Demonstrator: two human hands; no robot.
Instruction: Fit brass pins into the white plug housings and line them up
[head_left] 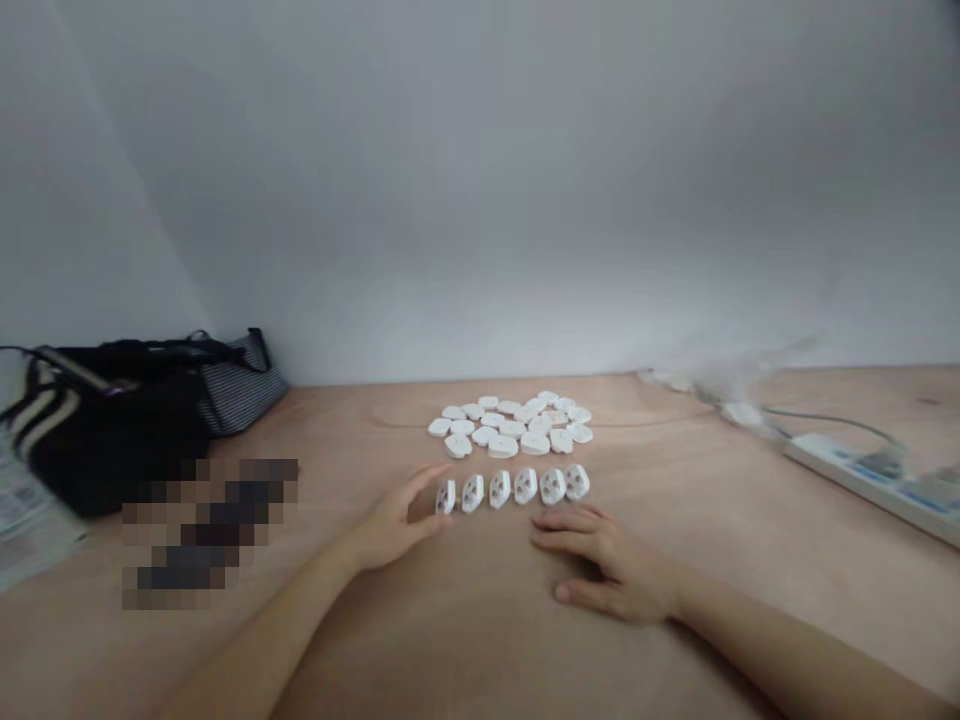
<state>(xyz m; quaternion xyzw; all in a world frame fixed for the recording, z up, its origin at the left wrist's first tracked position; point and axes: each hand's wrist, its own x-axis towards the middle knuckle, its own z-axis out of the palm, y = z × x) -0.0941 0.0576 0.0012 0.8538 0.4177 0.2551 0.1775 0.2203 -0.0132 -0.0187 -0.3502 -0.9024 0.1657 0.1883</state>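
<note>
Six small white plug-socket-like pieces with dark holes in their faces stand on edge in a row, among them the leftmost piece (445, 497) and the rightmost piece (577, 483). My left hand (394, 520) is at the left end of the row, thumb and fingers apart around the leftmost piece; whether they touch it I cannot tell. Just in front of the row's right end, my right hand (611, 565) rests on the table with its fingers spread, holding nothing. Behind the row lies a loose cluster of similar white pieces (502, 446), mostly flat.
The wooden table (450, 640) meets a pale wall at the back. A black bag (142, 420) and a plastic packet (30, 510) are on the left, near a pixelated dark patch. At right lie a white power strip (885, 485) and a clear plastic bag (731, 385).
</note>
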